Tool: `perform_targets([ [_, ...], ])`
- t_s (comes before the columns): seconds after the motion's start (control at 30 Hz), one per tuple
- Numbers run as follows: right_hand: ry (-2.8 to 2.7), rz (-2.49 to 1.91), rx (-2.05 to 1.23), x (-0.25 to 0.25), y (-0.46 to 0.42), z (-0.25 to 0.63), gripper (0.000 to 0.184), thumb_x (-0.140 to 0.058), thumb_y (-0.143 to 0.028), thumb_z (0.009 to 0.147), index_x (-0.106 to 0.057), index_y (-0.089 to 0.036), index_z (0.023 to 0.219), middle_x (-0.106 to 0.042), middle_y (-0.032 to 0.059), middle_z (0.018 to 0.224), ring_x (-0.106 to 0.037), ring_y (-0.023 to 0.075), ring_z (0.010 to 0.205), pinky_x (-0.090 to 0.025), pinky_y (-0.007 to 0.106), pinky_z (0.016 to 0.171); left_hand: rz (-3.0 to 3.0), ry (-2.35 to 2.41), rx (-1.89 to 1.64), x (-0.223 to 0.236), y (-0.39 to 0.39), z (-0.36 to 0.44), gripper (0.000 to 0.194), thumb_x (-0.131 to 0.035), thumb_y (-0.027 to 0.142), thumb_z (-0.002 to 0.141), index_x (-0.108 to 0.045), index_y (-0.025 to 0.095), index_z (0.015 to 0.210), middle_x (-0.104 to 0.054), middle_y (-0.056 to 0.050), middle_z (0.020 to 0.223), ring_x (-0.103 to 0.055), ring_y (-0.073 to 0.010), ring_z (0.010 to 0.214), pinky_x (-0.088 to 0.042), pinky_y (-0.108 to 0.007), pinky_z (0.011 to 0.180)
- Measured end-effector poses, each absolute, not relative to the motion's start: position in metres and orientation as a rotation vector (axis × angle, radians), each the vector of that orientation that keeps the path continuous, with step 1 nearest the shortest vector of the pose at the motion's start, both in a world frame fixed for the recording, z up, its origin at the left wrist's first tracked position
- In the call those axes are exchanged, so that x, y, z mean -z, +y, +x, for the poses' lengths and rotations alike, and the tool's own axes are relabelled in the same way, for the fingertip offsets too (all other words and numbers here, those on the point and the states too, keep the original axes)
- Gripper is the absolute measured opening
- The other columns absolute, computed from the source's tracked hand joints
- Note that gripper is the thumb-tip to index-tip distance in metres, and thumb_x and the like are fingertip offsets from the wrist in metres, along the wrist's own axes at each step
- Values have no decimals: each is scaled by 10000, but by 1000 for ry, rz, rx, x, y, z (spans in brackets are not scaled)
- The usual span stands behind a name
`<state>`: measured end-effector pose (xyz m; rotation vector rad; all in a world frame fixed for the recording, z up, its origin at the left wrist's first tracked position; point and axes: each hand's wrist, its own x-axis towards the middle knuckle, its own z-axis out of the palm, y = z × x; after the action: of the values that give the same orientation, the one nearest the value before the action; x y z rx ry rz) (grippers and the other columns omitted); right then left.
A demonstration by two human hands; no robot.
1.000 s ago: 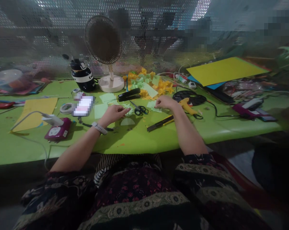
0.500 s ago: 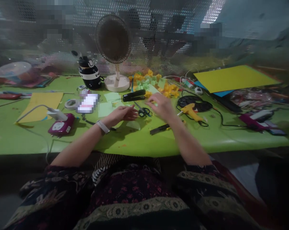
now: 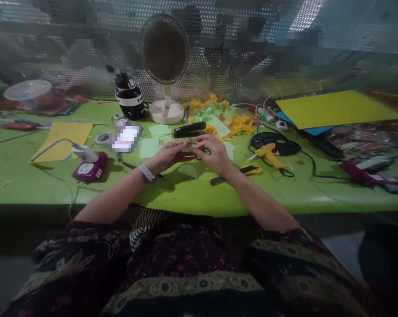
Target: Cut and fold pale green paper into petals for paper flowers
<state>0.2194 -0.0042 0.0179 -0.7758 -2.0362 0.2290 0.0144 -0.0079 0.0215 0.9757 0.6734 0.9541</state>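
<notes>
My left hand (image 3: 170,155), with a white watch on its wrist, has thumb and fingers pressed together over the table's middle. My right hand (image 3: 213,154) meets it from the right, thumb and fingertips pinched. Whatever is between the fingertips is too small to make out. Black-handled scissors (image 3: 202,152) show in part behind my right fingers, apparently lying on the table. A pale green half-round paper piece (image 3: 187,171) lies below the hands. Under my right wrist is a yellow and black box cutter (image 3: 250,170). A black stapler (image 3: 189,130) rests just beyond the hands.
Green and yellow paper flowers (image 3: 236,125) lie at the back. A yellow glue gun (image 3: 270,155) sits to the right. Behind stand a fan (image 3: 167,112) and a dark bottle (image 3: 130,101). At left are a phone (image 3: 126,138) and a purple power adapter (image 3: 90,171).
My right hand has come down and left, so its fingertips now meet my left hand's. My left fingers have closed. The view has shifted slightly.
</notes>
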Motion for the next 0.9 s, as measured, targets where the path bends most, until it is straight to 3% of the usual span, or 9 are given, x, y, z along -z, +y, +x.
perform_targets([
  [0.17,-1931,-812,-446,-14,-2,215,311,-686,-495,914,-645,-215,786,-715,94,1033,-680,234,985,-555,425,897,966,614,-964,-21,-7,15,251,-698,320,919,-763,120,1056,-791,-113,991,-752,-189,924,-562,-405,1024],
  [0.33,-1870,-872,-544,-14,-3,215,336,-689,-529,887,-635,-217,773,-711,93,1040,-676,226,972,-560,412,889,1076,550,-947,-16,-7,13,333,-815,177,789,-766,155,1118,-789,-80,1054,-743,-168,969,-513,-396,1090],
  [0.57,-1883,-906,-571,-16,-5,215,317,-694,-500,879,-617,-215,763,-712,105,1082,-670,233,997,-560,425,891,1099,564,-968,-13,-7,13,296,-763,184,848,-765,165,1144,-782,-84,1059,-738,-170,986,-504,-414,1100],
  [0.9,-1876,-895,-597,-18,-5,215,332,-695,-514,868,-615,-212,754,-708,109,1081,-670,229,991,-565,409,868,1117,553,-973,-13,-7,13,290,-799,222,822,-778,159,1104,-787,-86,1044,-740,-185,984,-509,-433,1097],
])
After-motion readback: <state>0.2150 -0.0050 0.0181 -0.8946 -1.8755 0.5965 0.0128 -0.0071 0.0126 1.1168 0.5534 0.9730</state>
